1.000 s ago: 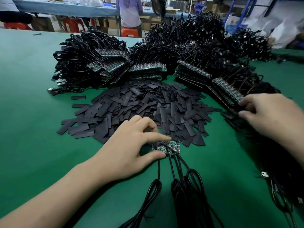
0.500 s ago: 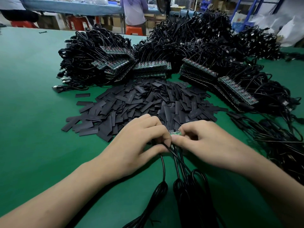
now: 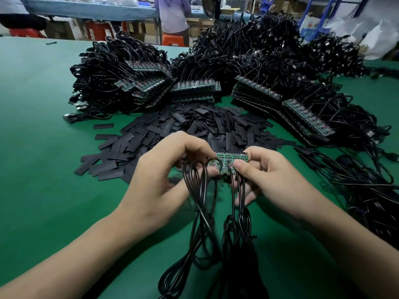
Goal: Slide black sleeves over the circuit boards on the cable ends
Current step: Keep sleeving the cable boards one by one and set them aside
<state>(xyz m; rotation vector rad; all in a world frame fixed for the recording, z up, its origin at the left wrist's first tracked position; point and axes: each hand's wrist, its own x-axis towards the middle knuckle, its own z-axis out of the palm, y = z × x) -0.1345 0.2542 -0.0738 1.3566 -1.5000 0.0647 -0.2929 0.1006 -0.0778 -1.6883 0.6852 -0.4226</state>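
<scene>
Head view: left hand and right hand each pinch an end of the boards, held above the table. Cables dangle toward 6 o'clock. Sleeves lie heaped at 12 o'clock.

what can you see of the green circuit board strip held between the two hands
The circuit board strip is a short green row of small boards side by side, dotted with tiny components. It is held above the green table, roughly level, the left hand pinching its left end and the right hand its right end. Black cables hang from it in loops. Nothing covers it.
</scene>
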